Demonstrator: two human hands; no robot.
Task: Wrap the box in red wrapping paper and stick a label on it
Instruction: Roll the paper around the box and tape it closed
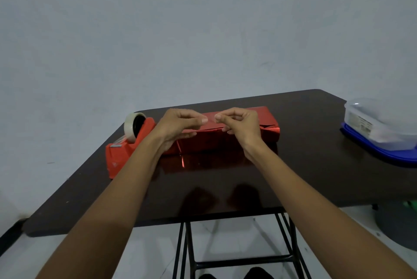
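Two hands are raised over the box [225, 143], which lies lengthwise across the middle of the table [304, 166] with its long side facing the person. Red paper [266, 116] covers every visible face of the box. A paper edge runs along the top near the front, and the paper at the right end is folded in and creased.

Left hand [176, 125]: thumb and forefinger are pressed together in a pinch, tips pointing right. The remaining fingers are loosely curled beneath, above the left part of the box.

Right hand [242, 125]: thumb and forefinger are likewise pinched, tips pointing left. The remaining fingers are curled down toward the top of the box.

The two pinches sit close together with a small gap between them. A tape strip [211, 120], clear and faint, spans that gap and is held at each end by one pinch. Its exact outline cannot be made out. Whether the lower fingers of either hand touch the paper cannot be told.

The dispenser [126, 154], red, stands on the table just left of the box, partly hidden by the left wrist. A roll [130, 128] sits in its far end, and the cutter end points toward the person.

A container [379, 120] of clear plastic rests on a blue lid [383, 157] at the right edge of the table, well apart from the box.

The glossy table top reflects the red paper in front of the box. Black metal legs [187, 251] show under the near edge. A plain pale wall [203, 30] stands behind the table.
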